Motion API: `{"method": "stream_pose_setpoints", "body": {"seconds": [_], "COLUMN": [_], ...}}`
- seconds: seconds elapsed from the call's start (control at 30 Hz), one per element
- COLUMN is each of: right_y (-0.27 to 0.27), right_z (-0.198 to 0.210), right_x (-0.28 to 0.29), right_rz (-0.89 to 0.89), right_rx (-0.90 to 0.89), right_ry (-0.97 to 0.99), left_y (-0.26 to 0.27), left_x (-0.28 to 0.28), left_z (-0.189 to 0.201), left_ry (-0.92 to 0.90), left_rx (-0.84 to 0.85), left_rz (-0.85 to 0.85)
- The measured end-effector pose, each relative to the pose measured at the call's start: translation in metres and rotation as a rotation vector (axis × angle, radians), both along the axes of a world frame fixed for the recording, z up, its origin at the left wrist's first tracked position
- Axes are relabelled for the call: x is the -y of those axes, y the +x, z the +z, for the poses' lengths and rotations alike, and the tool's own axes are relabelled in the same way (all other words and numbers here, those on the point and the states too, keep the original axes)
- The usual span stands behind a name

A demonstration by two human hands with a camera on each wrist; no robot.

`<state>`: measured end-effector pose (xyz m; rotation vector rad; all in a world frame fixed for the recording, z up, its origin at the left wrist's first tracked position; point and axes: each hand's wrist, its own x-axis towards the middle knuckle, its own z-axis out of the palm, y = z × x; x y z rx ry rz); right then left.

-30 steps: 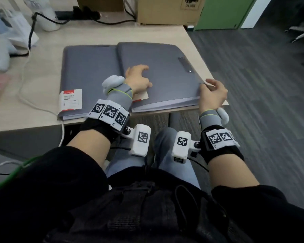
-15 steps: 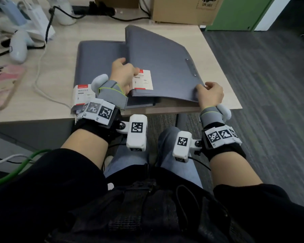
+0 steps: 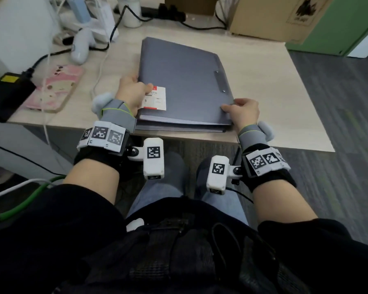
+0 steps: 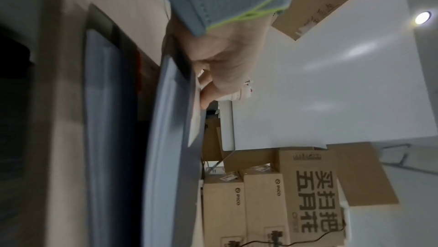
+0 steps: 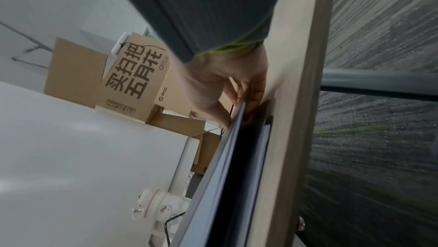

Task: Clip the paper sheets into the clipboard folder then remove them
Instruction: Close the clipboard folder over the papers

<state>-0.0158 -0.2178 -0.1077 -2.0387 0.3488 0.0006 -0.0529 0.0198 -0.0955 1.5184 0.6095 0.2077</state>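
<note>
A shut grey clipboard folder (image 3: 183,81) with a white and red label (image 3: 155,98) and a riveted clip strip (image 3: 220,81) on its cover lies on top of another grey folder (image 3: 179,128) near the table's front edge. My left hand (image 3: 132,90) grips its left edge beside the label, thumb on the cover. My right hand (image 3: 242,111) pinches its near right corner. In the left wrist view, my left hand (image 4: 220,74) holds the folder (image 4: 175,138) slightly raised. In the right wrist view, my right hand (image 5: 225,86) has its thumb above the cover (image 5: 227,157) and its fingers below. No paper sheets show.
The wooden table (image 3: 270,98) ends just right of the folders, with carpet beyond. On the left lie a pink phone case (image 3: 53,88), a black power adapter (image 3: 6,92), a white controller (image 3: 81,47) and cables. A cardboard box (image 3: 274,15) stands at the back right.
The right-hand folder was tilted up by its left edge, then carried left and laid down on another grey folder. Both hands went from resting on it to gripping its edges.
</note>
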Motion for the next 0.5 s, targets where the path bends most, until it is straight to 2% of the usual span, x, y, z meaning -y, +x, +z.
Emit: {"method": "stream_pose_setpoints", "body": {"seconds": [0.17, 0.23, 0.5], "right_y": [0.001, 0.001, 0.018], "right_z": [-0.001, 0.001, 0.001], "right_x": [-0.007, -0.010, -0.020], "right_rz": [0.015, 0.045, 0.146], "right_rx": [-0.023, -0.037, -0.085], "right_ry": [-0.115, -0.172, -0.246], "left_y": [-0.005, -0.009, 0.002], "left_x": [-0.013, -0.010, -0.009], "left_z": [-0.017, -0.014, -0.016], "left_ry": [0.175, 0.191, 0.216], "left_rx": [-0.090, -0.104, -0.087], "left_rz": [-0.050, -0.105, -0.095]}}
